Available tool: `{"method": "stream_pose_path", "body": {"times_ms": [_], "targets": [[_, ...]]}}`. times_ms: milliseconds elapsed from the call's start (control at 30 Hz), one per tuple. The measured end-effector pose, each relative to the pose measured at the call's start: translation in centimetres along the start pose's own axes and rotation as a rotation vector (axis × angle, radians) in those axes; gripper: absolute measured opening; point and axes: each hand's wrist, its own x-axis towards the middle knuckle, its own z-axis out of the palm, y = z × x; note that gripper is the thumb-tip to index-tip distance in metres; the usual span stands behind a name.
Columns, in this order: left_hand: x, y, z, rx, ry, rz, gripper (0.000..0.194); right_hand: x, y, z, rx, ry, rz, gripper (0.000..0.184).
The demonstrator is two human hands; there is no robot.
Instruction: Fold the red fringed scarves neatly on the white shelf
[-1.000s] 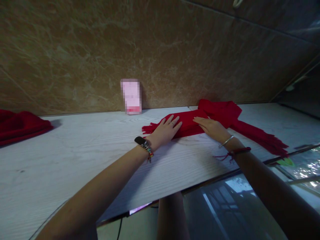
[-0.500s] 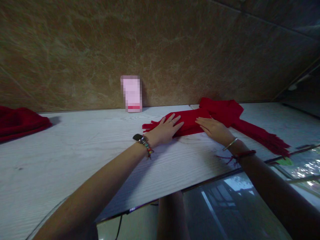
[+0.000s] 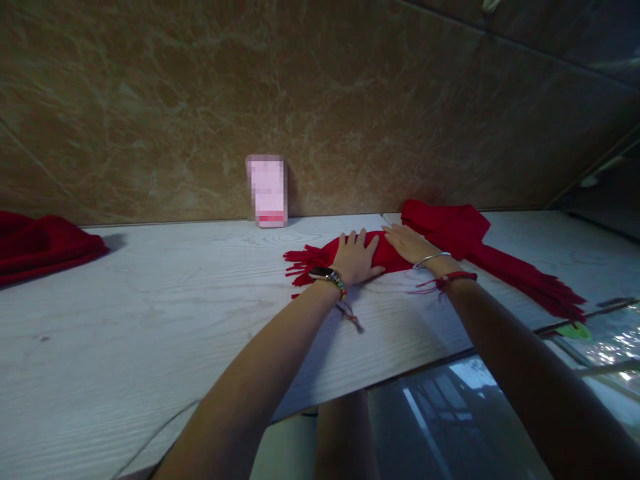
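Note:
A red fringed scarf point(image 3: 445, 227) lies across the right half of the pale wood-grain tabletop point(image 3: 165, 320). One fringed end points left, and the other trails to the right toward the front edge. My left hand point(image 3: 356, 259) rests flat on the scarf near its left fringe, fingers spread. Close beside it, my right hand point(image 3: 407, 244) lies flat on the scarf's middle, fingers stretched out and pointing left. Part of the cloth is hidden under both hands.
A second heap of red cloth point(image 3: 47, 247) sits at the far left. Against the brown marbled wall point(image 3: 320, 100) leans a pink blurred rectangular object point(image 3: 270, 187). A thin cord point(image 3: 155, 432) crosses the table's front left. Shiny clear wrapping point(image 3: 615, 333) shows at the right.
My left hand has slid right along the scarf, uncovering more of the left fringe. My right hand has shifted left and slightly back, so the two are closer together.

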Motion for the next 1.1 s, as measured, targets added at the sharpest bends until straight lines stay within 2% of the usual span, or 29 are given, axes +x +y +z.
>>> {"method": "stream_pose_path", "body": {"times_ms": [100,233,367,433,533,700,833,967,1100], "targets": [[-0.2,-0.4,0.5,0.017,0.001,0.016,0.073,-0.1,0.6,0.8,0.033,-0.074,0.041,0.046],[-0.3,-0.4,0.1,0.027,-0.023,0.026,0.072,-0.2,0.9,0.5,0.089,-0.115,0.143,0.048],[-0.9,-1.4,0.0,0.048,-0.012,0.039,0.066,0.3,-0.8,0.1,0.094,-0.162,0.209,0.050],[-1.8,-2.8,0.1,0.072,-0.011,0.035,0.065,0.8,-2.8,0.2,0.085,-0.176,0.200,0.052],[-4.4,-5.9,-0.1,0.112,-0.014,0.022,0.066,1.8,-7.2,0.3,0.081,-0.186,0.177,0.052],[-11.2,-11.4,-1.0,0.180,-0.002,-0.043,0.066,2.7,-16.2,-0.2,0.107,-0.160,0.167,0.050],[-16.3,-14.0,-1.5,0.168,0.054,-0.082,0.066,2.3,-22.0,-1.1,0.137,-0.147,0.110,0.050],[-19.6,-16.3,-1.7,0.038,0.068,-0.064,0.066,2.0,-24.3,-1.6,0.138,-0.151,0.104,0.050],[-22.6,-19.4,-1.8,-0.137,0.011,-0.095,0.076,2.2,-23.9,-1.2,0.138,-0.147,0.076,0.051]]}}
